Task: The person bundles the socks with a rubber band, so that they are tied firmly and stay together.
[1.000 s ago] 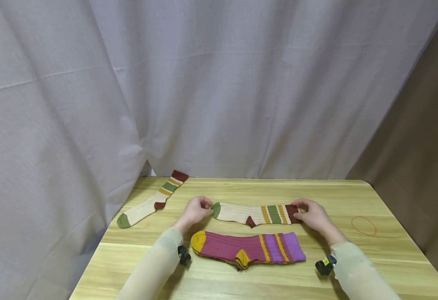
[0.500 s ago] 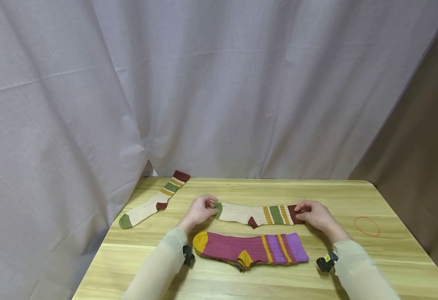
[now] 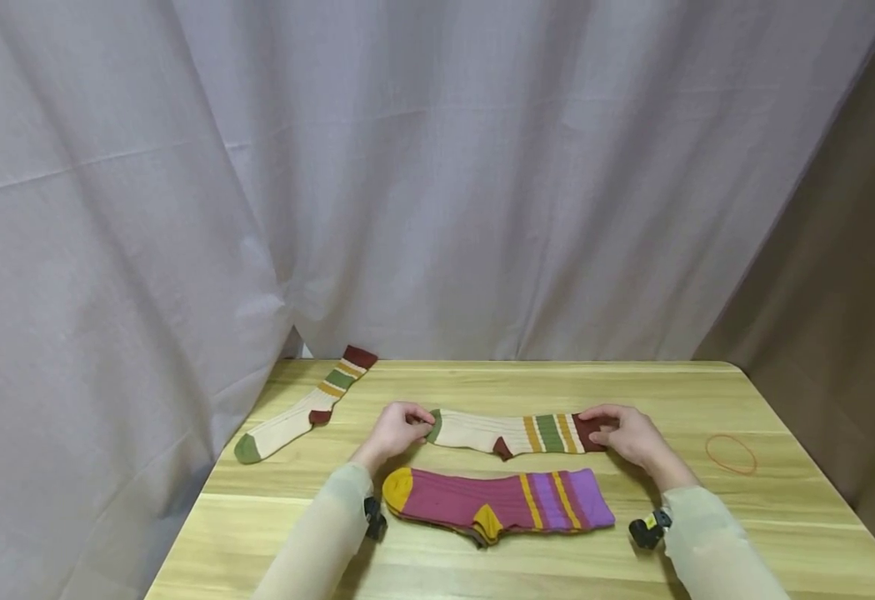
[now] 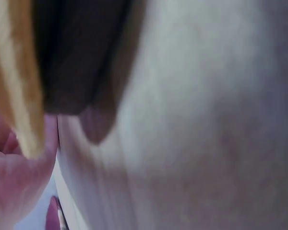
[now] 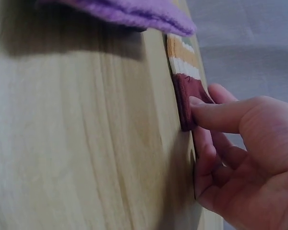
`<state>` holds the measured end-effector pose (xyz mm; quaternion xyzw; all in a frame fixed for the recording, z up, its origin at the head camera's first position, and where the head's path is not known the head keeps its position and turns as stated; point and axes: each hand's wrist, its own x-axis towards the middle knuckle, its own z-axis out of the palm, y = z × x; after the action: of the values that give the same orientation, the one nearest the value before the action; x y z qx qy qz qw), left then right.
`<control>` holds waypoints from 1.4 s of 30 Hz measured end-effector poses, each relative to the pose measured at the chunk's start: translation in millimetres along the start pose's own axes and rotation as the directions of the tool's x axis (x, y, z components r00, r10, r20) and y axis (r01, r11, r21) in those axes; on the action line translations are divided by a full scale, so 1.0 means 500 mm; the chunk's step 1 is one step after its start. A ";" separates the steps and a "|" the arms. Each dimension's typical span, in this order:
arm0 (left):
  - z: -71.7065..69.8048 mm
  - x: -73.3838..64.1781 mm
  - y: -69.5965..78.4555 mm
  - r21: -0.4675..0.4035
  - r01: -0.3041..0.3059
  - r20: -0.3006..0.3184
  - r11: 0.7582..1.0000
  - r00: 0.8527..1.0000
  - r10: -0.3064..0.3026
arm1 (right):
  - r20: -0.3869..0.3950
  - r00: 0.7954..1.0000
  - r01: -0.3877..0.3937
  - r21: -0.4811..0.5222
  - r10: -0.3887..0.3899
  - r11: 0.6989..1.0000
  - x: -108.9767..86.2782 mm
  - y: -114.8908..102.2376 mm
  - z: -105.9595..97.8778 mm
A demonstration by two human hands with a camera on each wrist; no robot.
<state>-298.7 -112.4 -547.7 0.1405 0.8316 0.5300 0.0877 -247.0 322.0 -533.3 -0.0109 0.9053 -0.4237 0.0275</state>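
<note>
A cream sock [image 3: 475,428] with a green toe, maroon heel and cuff, and green and mustard stripes lies flat across the table. My left hand [image 3: 396,433] pinches its toe end. With thumb on top and fingers at the far edge, my right hand [image 3: 631,435] pinches the maroon cuff [image 5: 186,98]. Nearer to me lies a plum sock [image 3: 467,496] with yellow toe and heel and a purple striped cuff; another darker layer peeks out beneath it. In the left wrist view, a blurred sock toe [image 4: 17,72] hides most of my left hand.
A matching cream striped sock [image 3: 283,427] lies slanted at the table's left back. An orange rubber band [image 3: 732,454] lies to the right of my right hand. A grey curtain [image 3: 482,183] hangs behind the wooden table [image 3: 527,571].
My left hand has shifted slightly right and covers more of the green toe. My right hand stays on the cuff. The other socks and the rubber band lie as before.
</note>
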 end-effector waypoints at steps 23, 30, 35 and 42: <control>-0.006 -0.003 0.001 -0.081 0.108 0.037 0.991 0.994 -0.105 | 0.082 0.994 0.079 -0.070 -0.073 0.994 -0.001 0.012 0.002; -0.006 0.001 -0.001 -0.109 0.114 0.038 0.988 0.993 -0.110 | 0.133 0.984 0.132 -0.089 -0.120 0.987 -0.005 0.006 0.001; -0.007 0.002 0.001 -0.112 0.116 0.035 0.987 0.993 -0.113 | 0.086 0.982 0.175 -0.113 -0.166 0.978 -0.008 -0.004 0.009; -0.008 0.000 -0.006 -0.126 0.113 0.041 0.986 0.993 -0.109 | 0.052 0.978 0.209 -0.123 -0.204 0.970 -0.008 -0.005 0.015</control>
<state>-300.2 -117.1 -548.6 0.0971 0.8007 0.5743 0.1402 -242.6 315.1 -536.0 -0.1152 0.9238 -0.3652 0.0003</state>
